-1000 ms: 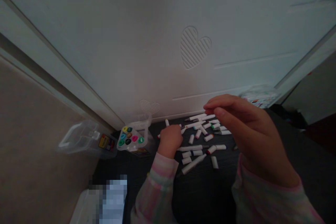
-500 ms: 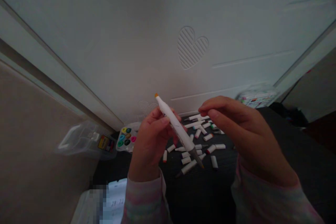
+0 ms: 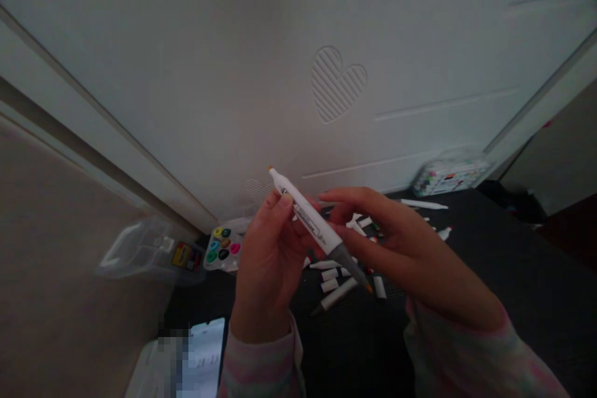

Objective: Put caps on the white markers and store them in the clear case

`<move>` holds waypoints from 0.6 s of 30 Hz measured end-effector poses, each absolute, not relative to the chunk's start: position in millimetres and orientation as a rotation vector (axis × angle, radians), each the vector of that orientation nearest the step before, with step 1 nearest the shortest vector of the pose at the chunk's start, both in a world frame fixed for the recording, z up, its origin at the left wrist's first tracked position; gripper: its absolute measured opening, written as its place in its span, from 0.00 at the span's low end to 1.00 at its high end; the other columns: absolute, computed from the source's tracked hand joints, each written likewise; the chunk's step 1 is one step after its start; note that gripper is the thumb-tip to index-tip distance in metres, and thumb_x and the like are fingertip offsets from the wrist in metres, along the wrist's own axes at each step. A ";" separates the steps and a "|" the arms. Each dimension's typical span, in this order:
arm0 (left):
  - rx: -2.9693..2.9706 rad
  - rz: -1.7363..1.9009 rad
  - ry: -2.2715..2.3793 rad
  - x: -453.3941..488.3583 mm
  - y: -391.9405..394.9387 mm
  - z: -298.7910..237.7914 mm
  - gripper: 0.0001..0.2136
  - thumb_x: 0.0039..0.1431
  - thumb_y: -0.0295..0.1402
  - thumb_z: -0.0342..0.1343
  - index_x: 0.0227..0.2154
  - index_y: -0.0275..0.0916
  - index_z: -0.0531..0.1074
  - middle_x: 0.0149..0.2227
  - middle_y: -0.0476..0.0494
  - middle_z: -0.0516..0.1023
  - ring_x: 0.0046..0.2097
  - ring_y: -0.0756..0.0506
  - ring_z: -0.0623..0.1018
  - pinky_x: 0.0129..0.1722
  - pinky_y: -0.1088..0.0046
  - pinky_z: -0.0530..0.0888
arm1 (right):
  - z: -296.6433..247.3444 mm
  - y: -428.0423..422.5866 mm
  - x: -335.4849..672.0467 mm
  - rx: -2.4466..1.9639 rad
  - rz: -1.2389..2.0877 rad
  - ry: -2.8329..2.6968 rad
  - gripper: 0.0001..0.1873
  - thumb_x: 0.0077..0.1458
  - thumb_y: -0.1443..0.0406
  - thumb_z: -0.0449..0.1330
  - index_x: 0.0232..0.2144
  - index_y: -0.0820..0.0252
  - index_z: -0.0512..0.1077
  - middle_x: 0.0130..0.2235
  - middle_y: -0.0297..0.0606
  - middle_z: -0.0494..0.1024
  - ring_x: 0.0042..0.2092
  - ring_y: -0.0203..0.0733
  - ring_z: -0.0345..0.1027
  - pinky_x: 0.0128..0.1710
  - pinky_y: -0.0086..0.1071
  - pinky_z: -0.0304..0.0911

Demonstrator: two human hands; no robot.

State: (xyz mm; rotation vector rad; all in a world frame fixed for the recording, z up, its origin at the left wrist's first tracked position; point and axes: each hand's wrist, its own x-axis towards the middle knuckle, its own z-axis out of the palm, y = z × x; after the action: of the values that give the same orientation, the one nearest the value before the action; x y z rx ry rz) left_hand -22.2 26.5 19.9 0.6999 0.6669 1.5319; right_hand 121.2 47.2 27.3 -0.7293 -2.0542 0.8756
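My left hand [image 3: 268,255] grips a white double-ended marker [image 3: 310,224] by its barrel. The marker is uncapped, with an orange tip at the upper left and a grey section ending in an orange tip at the lower right. My right hand [image 3: 396,249] reaches in from the right; its fingers curl against the marker's lower half and pinch together near its middle. Whether they hold a cap I cannot make out. Below the hands, several white markers and caps [image 3: 336,280] lie scattered on the dark floor.
A white door [image 3: 298,62] with an embossed heart [image 3: 336,82] stands ahead. A clear plastic case [image 3: 144,252] and a holder with coloured caps [image 3: 224,247] sit at left. Another clear marker box [image 3: 448,175] is at right. Paper [image 3: 205,360] lies at bottom left.
My left hand picked a marker off the floor and raised it. My right hand moved left and down until its fingers met the marker.
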 end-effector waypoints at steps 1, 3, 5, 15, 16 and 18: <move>0.692 1.543 0.684 -22.2 26.7 20.0 0.04 0.52 0.33 0.51 0.29 0.38 0.67 0.25 0.52 0.72 0.21 0.54 0.73 0.17 0.83 0.71 | 27.8 47.1 121.5 -0.721 0.888 -2.066 0.19 0.54 0.68 0.52 0.49 0.51 0.62 0.36 0.33 0.73 0.35 0.34 0.67 0.29 0.25 0.62; 0.687 1.550 0.707 -21.9 27.1 20.0 0.04 0.52 0.33 0.51 0.28 0.38 0.67 0.24 0.52 0.71 0.21 0.54 0.72 0.17 0.83 0.71 | 28.3 47.2 121.9 -0.691 0.902 -2.079 0.19 0.53 0.67 0.53 0.49 0.50 0.63 0.38 0.33 0.73 0.37 0.35 0.67 0.33 0.26 0.62; 0.689 1.547 0.706 -20.8 27.3 19.8 0.04 0.52 0.32 0.52 0.28 0.38 0.67 0.23 0.53 0.71 0.21 0.54 0.73 0.18 0.84 0.72 | 28.2 47.7 121.9 -0.668 0.912 -2.077 0.20 0.52 0.67 0.54 0.49 0.51 0.63 0.39 0.33 0.73 0.38 0.35 0.67 0.36 0.27 0.62; 0.653 1.504 0.563 -15.0 28.3 16.4 0.04 0.53 0.32 0.51 0.28 0.36 0.66 0.22 0.52 0.73 0.22 0.54 0.74 0.19 0.84 0.72 | 25.0 47.5 121.2 -0.656 0.806 -2.031 0.19 0.49 0.69 0.57 0.45 0.54 0.65 0.36 0.31 0.73 0.35 0.32 0.67 0.34 0.23 0.62; 0.644 1.503 0.553 -14.8 28.3 16.7 0.04 0.53 0.32 0.51 0.28 0.36 0.66 0.22 0.52 0.73 0.22 0.54 0.74 0.18 0.84 0.72 | 24.4 47.5 121.2 -0.659 0.789 -2.032 0.19 0.49 0.69 0.57 0.45 0.54 0.66 0.37 0.31 0.73 0.35 0.32 0.67 0.33 0.23 0.62; 0.625 1.498 0.541 -14.6 28.3 17.1 0.04 0.53 0.31 0.51 0.28 0.36 0.66 0.22 0.52 0.73 0.21 0.54 0.73 0.18 0.84 0.72 | 23.6 47.5 121.4 -0.663 0.767 -2.036 0.18 0.49 0.70 0.57 0.45 0.54 0.66 0.36 0.31 0.73 0.34 0.31 0.67 0.33 0.22 0.62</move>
State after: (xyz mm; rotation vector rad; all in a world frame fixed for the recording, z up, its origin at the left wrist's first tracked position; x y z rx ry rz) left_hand -14.6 28.3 17.1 0.6252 0.5413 1.4983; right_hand 121.4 47.5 23.6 -0.6634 -2.0356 0.7673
